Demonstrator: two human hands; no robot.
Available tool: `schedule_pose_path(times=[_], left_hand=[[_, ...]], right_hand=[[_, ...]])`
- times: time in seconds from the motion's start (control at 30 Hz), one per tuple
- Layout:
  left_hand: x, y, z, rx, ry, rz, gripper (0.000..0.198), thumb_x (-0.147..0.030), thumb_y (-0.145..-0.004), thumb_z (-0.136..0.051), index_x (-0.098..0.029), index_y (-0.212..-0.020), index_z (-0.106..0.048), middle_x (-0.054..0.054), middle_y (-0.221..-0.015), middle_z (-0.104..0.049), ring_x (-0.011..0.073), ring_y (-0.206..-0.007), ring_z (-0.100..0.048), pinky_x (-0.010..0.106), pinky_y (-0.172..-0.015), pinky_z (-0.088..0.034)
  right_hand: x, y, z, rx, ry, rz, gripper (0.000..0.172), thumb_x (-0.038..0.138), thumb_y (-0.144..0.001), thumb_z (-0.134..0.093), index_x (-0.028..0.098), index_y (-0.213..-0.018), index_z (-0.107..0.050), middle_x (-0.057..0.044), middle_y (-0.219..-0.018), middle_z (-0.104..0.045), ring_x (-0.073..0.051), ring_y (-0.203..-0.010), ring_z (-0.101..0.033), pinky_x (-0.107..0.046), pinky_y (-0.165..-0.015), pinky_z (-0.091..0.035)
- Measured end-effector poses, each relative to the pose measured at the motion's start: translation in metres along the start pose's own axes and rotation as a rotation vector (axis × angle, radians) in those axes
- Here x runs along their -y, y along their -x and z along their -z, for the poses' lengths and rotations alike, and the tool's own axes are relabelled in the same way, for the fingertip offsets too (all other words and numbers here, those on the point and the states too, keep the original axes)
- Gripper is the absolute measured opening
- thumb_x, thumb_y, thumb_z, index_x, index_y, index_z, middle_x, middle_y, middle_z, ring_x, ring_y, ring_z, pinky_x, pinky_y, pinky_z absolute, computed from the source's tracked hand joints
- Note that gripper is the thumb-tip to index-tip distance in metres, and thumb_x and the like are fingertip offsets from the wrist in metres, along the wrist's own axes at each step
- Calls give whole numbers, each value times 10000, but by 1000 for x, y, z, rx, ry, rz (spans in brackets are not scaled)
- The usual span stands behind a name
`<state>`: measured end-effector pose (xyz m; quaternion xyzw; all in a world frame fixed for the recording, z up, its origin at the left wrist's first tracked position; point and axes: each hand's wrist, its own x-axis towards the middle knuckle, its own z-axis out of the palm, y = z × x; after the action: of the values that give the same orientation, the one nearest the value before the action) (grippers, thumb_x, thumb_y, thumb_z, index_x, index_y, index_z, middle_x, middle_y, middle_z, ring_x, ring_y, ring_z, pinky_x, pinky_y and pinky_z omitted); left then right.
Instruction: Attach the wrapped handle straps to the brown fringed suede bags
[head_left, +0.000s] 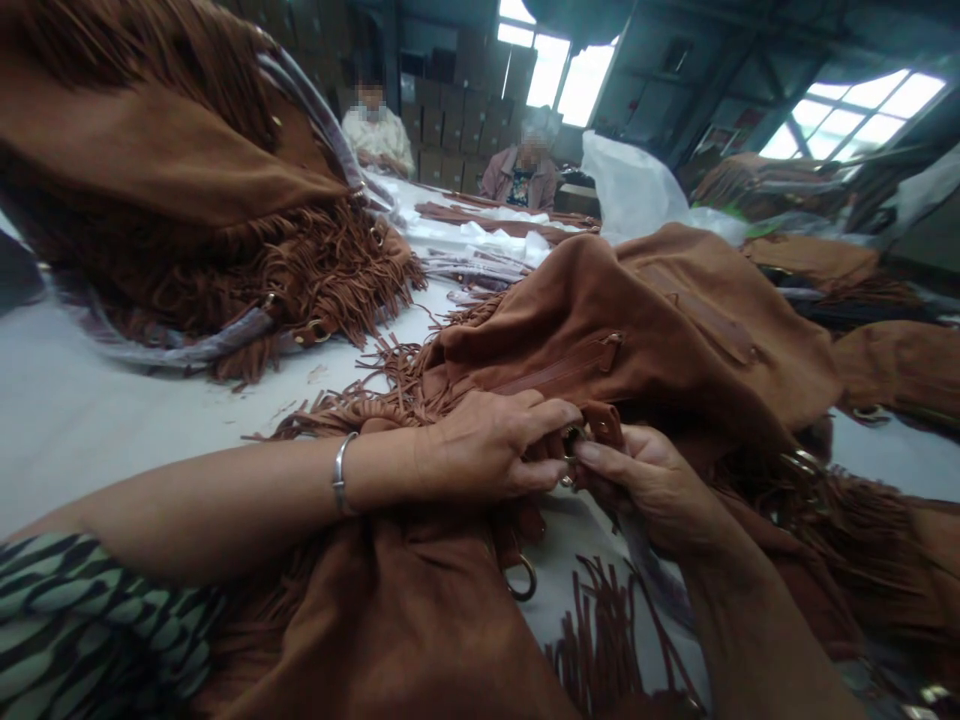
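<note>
Both my hands meet over a brown suede bag (555, 300) that lies on the table. My left hand (499, 440), with a silver bangle at the wrist, pinches a small brass-coloured metal ring (571, 442) beside a brown leather tab (602, 424). Against the same ring, the thumb and fingers of my right hand (637, 465) are closed from the other side. What lies between the fingers is partly hidden. Below my hands, another part of brown suede (405, 620) carries a brass ring (521, 578), and a fringe tassel (604, 630) hangs nearby.
A pile of fringed brown bags (180, 170) with plastic-wrapped handles stands on the white table (52, 400) at the left. More brown bags (900, 365) lie at the right. White plastic sheeting (634, 185) rises behind. Two people (379, 140) sit at the table's far end.
</note>
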<state>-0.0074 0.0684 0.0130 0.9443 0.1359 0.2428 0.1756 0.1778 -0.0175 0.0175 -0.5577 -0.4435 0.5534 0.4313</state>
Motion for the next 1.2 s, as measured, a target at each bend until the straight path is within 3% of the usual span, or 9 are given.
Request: schedule_pose_path(times=[0.17, 0.33, 0.53, 0.73, 0.87, 1.03, 1.2], left_hand=[[1, -4, 14, -38, -23, 20, 272, -326, -846, -531, -162, -1060, -560, 44, -946, -591, 167, -836, -566, 273, -700, -452], [6, -7, 27, 8, 36, 58, 378, -318, -875, -506, -159, -1216, -471, 76, -1077, -600, 192, -955, -579, 304, -793, -461], [8, -7, 30, 117, -37, 115, 236, -354, -917, -425, -152, -982, -527, 48, -915, -580, 172, -811, -551, 292, -685, -433], [7, -6, 31, 171, -12, 25, 291, -375, -859, -540, -171, -1065, -517, 41, -956, -542, 154, -801, -522, 270, -680, -413], [8, -5, 28, 144, 8, -23, 212, -322, -878, -515, -163, -1017, -537, 38, -928, -542, 146, -805, -516, 265, -698, -415], [12, -2, 22, 128, -3, -65, 261, -355, -890, -505, -141, -1031, -551, 49, -909, -542, 157, -799, -521, 278, -696, -430], [20, -3, 19, 11, 158, -165, 259, -345, -874, -555, -122, -1006, -576, 44, -864, -565, 136, -811, -531, 248, -755, -436]], right_hand=[[2, 0, 11, -95, -66, 78, 511, 644, -793, -532, 147, -772, -648, 40, -488, -427, -48, -389, -313, -193, -393, -219], [4, -4, 5, -186, 2, 41, 413, 560, -778, -619, 154, -703, -604, 55, -478, -404, -27, -372, -303, -162, -371, -186], [-1, -6, -4, -228, 113, 80, 432, 577, -802, -582, 155, -707, -601, 48, -477, -423, -30, -382, -323, -153, -375, -214], [-2, -7, -4, -262, 137, 67, 419, 575, -793, -593, 161, -725, -590, 55, -485, -410, -30, -376, -308, -157, -366, -201], [0, -7, -7, -237, 161, 53, 418, 564, -802, -588, 158, -705, -567, 53, -502, -404, -34, -396, -307, -161, -372, -195], [-2, -9, -7, -184, 153, 37, 414, 547, -818, -579, 156, -684, -547, 53, -502, -397, -36, -411, -301, -160, -378, -201], [-8, -12, -8, -170, 85, 54, 403, 524, -802, -613, 157, -658, -526, 56, -504, -381, -39, -423, -293, -152, -372, -199]])
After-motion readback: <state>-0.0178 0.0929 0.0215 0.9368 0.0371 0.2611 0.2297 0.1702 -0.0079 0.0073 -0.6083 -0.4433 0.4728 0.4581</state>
